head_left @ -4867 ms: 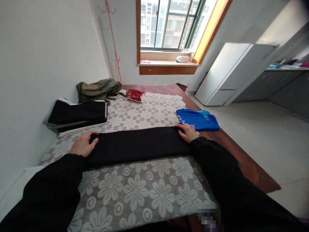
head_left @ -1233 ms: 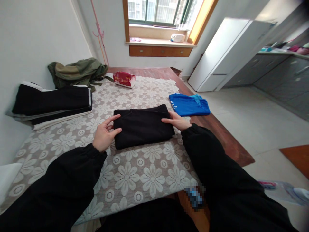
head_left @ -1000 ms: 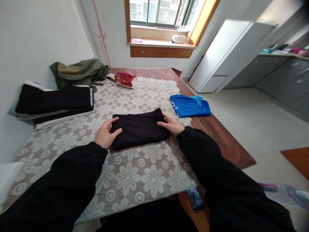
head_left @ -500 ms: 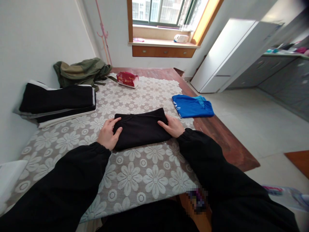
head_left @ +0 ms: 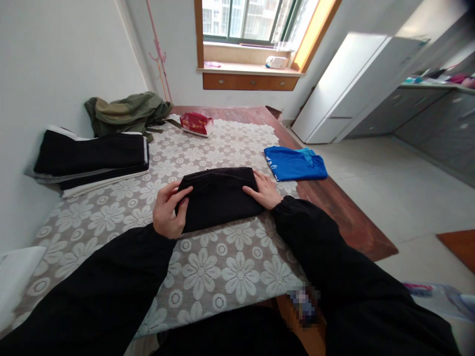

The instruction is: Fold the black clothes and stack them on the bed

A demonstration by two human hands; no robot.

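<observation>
Folded black cloth [head_left: 220, 200] is clamped in the grip of left hand [head_left: 168, 210], nine o'clock, and right hand [head_left: 266, 191], three o'clock.

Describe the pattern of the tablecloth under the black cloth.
The tablecloth has whitish flowers and small rings on greyish brown, clearest in the head view.

A floral tablecloth [head_left: 241, 277] covers most of the red-brown table [head_left: 349, 227]. On it lie folded black cloth [head_left: 222, 200], a clothes stack [head_left: 92, 153] and red packet [head_left: 196, 123]; blue cloth [head_left: 293, 165] overlaps bare wood; a bag [head_left: 128, 111] sits by the wall [head_left: 67, 59].
</observation>
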